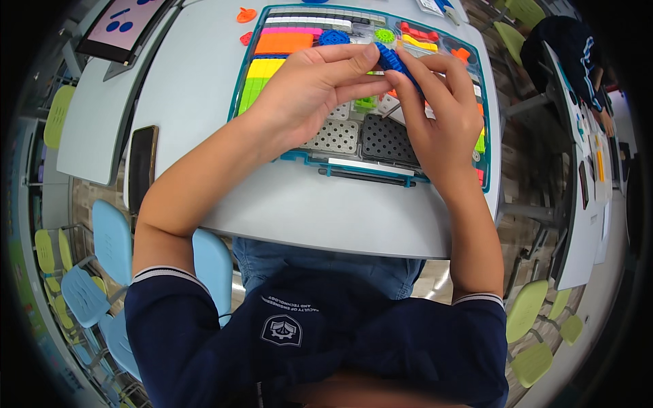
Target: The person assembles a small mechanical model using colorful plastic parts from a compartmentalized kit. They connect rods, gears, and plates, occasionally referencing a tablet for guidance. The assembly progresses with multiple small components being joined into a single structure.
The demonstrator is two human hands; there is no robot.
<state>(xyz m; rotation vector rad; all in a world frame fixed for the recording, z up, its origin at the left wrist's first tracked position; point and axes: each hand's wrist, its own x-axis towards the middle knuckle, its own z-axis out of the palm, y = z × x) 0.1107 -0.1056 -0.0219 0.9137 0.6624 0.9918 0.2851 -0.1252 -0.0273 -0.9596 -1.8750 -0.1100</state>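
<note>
Over an open teal-rimmed case (239,92) of building pieces, my two hands meet at a blue toothed gear (390,59). My left hand (299,88) pinches its left side between thumb and fingers. On the other side, my right hand (442,92) closes its fingers and thumb around the gear and a blue part below it. How the two blue parts join is hidden by my fingers. Beneath my hands lie a second blue gear (334,37), a small green gear (384,35), orange blocks (282,44) and grey perforated plates (331,137).
A phone (142,163) lies at the table's left edge, with a tablet (122,27) on a stand beyond it. Loose orange pieces (245,15) sit left of the case. Blue chairs (112,238) stand to the left. Another person (561,58) is at a table on the right.
</note>
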